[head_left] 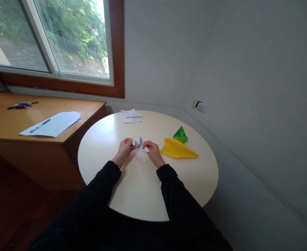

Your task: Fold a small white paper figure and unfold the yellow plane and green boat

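Observation:
A small folded white paper piece [138, 143], with flaps standing up from its middle, is held just above the round table [140, 188]. My left hand [125, 149] pinches its left end between thumb and fingers. On the other side, my right hand [152, 151] grips the right end, where a pointed white flap shows under the fingers. To the right of my right hand lies a yellow paper plane [179, 149]. Just behind the plane sits a green folded paper boat [180, 135].
White paper sheets [131, 115] lie at the table's far edge. On the wooden desk [85, 108] at left rest a larger white sheet [56, 122], a pen [40, 125] and some scissors-like tools [23, 105]. A wall socket [201, 106] and window [75, 42] are behind.

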Tool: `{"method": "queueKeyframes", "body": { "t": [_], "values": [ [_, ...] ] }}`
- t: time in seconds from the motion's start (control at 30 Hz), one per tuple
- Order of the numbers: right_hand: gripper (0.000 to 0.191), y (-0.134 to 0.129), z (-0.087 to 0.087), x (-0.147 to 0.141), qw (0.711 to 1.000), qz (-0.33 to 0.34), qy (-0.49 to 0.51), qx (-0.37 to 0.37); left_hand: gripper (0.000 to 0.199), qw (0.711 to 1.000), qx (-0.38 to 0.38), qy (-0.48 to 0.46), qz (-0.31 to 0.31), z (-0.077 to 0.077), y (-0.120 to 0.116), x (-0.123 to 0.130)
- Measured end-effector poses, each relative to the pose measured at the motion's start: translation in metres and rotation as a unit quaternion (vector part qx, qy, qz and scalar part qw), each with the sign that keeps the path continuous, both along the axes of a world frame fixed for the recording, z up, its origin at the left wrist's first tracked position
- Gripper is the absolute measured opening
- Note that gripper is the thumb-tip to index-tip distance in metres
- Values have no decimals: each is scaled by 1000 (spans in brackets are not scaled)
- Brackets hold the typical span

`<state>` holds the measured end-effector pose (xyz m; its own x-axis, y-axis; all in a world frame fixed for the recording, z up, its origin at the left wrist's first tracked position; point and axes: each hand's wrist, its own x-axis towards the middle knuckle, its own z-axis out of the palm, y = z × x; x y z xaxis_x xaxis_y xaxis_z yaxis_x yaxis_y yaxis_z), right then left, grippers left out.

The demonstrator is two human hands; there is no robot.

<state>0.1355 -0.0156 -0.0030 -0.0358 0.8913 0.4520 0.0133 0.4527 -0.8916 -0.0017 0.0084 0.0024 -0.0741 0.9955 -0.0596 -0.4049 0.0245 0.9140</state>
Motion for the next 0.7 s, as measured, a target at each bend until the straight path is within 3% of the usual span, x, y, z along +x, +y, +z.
{"method": "queueKeyframes", "body": {
  "t": [0.17,0.33,0.7],
  "values": [
    [16,0,0,1,999,-19,-45,-4,18,999,-1,28,17,-1,1,-1],
    [25,-2,4,1,996,-20,-81,-12,14,988,58,123,74,1,0,-1],
    [29,-4,5,-4,982,-163,-97,-10,6,909,208,341,120,2,-7,-2]
  ]
}}
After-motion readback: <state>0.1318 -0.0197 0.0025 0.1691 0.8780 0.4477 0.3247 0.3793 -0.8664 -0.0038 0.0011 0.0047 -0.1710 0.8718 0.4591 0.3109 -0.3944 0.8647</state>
